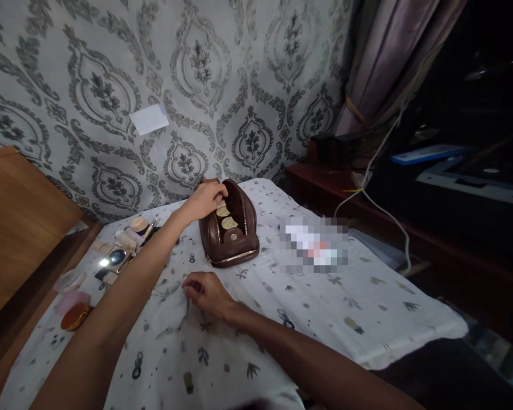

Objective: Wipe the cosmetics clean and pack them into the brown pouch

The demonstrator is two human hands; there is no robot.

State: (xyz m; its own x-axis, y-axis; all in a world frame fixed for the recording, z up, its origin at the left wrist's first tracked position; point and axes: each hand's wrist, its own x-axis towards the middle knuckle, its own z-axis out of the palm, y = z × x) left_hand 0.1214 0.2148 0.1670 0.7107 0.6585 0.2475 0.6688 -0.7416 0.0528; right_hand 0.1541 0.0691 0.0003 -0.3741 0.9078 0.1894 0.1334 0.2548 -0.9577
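A brown leather zip bag (233, 257) lies open on the patterned white cloth (239, 319). Inside its opening several round, pale gold pieces (229, 222) can be seen. My left hand (207, 199) is at the bag's upper left rim, its fingers curled down over the opening; what lies between the fingertips is hidden. Just in front of the bag, my right hand (209, 294) rests low over the cloth, loosely curled, with nothing visible in it. A faint thin strand (166, 291) lies on the cloth left of the right hand.
Cosmetics, including a shiny compact (113, 259) and a beige-topped jar (139, 224), cluster at the left, near an amber lid (74, 316). A blurred item (314, 245) lies right of the bag. A white cable (406, 239) hangs beyond the cloth's right edge; a patterned wall (248, 74) stands behind.
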